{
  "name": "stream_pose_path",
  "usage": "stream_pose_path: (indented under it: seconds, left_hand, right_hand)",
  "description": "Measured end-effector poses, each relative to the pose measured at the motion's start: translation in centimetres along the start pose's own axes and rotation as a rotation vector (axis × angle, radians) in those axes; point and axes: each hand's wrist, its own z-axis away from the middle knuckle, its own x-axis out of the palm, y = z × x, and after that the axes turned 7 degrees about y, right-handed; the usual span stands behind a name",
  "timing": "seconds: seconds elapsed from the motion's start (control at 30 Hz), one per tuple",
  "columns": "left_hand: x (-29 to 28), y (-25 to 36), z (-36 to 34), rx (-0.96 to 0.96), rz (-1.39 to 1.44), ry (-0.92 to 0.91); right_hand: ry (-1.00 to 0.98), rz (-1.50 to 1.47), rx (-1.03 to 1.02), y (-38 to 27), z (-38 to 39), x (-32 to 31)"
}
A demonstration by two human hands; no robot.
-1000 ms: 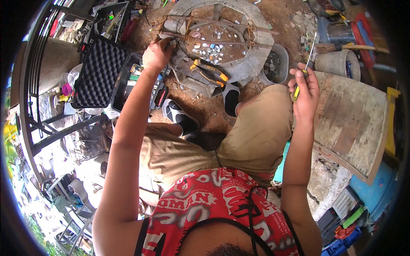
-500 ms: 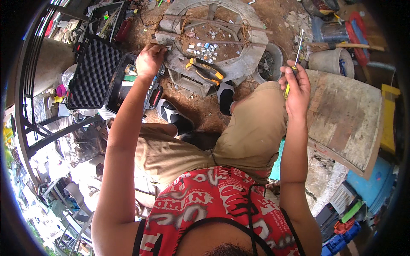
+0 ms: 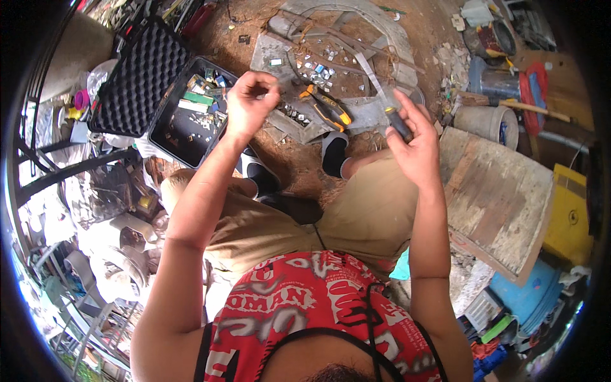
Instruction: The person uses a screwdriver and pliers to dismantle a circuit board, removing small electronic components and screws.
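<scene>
My left hand is raised beside the open black hard case, its fingers curled in a pinch; what they hold, if anything, I cannot make out. The case's lower half holds small boards and parts, and its foam-lined lid lies folded back. My right hand grips a screwdriver by its handle, the long shaft motion-blurred and angled up-left. Between and beyond my hands, yellow-and-black pliers rest on a weathered concrete ring, with small scattered pieces inside the ring and rusty bars across it.
A plywood board lies to my right, near a bucket, a yellow panel and a blue container. A dark metal frame and cluttered scrap line my left. My knees and slippered feet are below the ring.
My left hand has moved right from the far side of the case. My right hand has shifted left toward the ring, tipping the screwdriver's shaft from upright-right to up-left.
</scene>
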Motion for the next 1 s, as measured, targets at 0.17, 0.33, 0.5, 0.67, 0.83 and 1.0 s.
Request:
stream_pose_path:
  seconds: [0.17, 0.33, 0.5, 0.67, 0.83, 1.0]
  left_hand:
    - [0.0, 3.6, -0.9, 0.310, -0.297, -0.055]
    - [-0.3, 3.5, -1.4, 0.319, -0.285, -0.083]
    - [-0.5, 1.4, -1.5, 0.254, -0.343, -0.161]
    - [-0.3, -2.1, -1.2, 0.207, -0.427, -0.202]
    - [-0.1, -3.4, -1.0, 0.168, -0.466, -0.230]
    - [0.2, -3.0, -1.2, 0.171, -0.492, -0.241]
  right_hand:
    - [0.001, -0.171, 0.077, -2.6, -0.6, 2.3]
    - [0.002, -0.098, -0.034, -3.3, -1.3, 3.1]
    - [-0.028, 0.009, -0.127, -4.1, -2.3, 3.1]
    - [-0.034, -0.203, -0.112, -6.1, -4.0, 4.3]
    - [-0.046, -0.114, -0.265, -7.0, -5.8, 6.8]
    - [-0.127, 0.035, -0.428, -6.1, -6.9, 8.5]
